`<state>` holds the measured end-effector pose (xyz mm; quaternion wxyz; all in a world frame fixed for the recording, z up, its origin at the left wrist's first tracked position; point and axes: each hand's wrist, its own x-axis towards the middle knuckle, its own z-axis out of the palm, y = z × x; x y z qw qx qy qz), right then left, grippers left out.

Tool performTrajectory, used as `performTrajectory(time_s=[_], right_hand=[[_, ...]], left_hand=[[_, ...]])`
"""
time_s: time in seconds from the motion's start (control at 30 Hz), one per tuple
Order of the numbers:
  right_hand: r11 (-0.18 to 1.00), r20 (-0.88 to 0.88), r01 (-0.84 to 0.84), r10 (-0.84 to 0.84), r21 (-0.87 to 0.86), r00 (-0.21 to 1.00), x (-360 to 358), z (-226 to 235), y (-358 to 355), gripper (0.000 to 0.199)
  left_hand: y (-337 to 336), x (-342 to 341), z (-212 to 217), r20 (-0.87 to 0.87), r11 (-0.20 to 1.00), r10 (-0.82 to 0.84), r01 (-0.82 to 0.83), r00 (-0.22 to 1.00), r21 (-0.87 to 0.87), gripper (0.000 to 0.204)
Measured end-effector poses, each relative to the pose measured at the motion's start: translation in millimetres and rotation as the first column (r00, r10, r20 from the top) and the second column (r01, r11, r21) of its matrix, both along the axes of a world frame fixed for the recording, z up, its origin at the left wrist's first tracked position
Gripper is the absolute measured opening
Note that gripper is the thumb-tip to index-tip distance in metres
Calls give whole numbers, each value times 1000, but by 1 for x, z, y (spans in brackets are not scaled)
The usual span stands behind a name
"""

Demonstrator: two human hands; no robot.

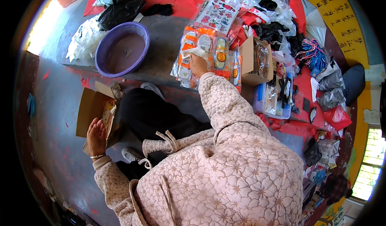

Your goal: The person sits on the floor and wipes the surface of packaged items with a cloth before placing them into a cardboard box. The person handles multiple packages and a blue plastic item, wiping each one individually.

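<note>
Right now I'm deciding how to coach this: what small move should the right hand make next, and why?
Probably lift the packet off the stack: the right hand already pinches a white-wrapped item on the orange packets, while the left hand rests at the open cardboard box.

grey concrete floor [56,105] with red paint flecks, low grey slab bench [165,37], daylit barred window [372,165] lower right, bright glare upper left, yellow wall strip [341,20]

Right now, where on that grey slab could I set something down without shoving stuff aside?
The grey slab is bare between the purple basin and the orange packets under the right hand. Right of the packets it is crowded: small cardboard box, clear tray, bags.
</note>
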<state>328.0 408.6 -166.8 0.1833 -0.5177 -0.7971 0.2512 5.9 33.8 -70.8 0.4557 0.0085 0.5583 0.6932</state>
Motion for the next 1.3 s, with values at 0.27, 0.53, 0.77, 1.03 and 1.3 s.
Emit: performTrajectory(time_s=[0.27, 0.53, 0.77, 1.03, 1.3], right_hand=[[811, -785, 39, -576, -583, 229, 45, -79, 60, 26], [591, -616, -313, -788, -744, -25, 122, -13, 38, 38], [989, 133, -89, 104, -116, 986, 82, 16, -31, 55], [912, 602, -238, -13, 334, 798, 3, -10, -62, 73], [974, 222, -146, 106, 172, 969, 19, 4, -48, 50]], left_hand=[[-13, -4, -27, 17, 992, 51, -52, 999, 114, 34], [0, 41, -40, 17, 994, 110, -110, 994, -1, 34], [19, 68, -41, -32, 992, 60, -63, 998, -110, 36], [-5, 74, -22, -111, 983, 97, -113, 989, -147, 30], [-19, 70, -17, -53, 991, 85, -89, 995, -96, 27]])
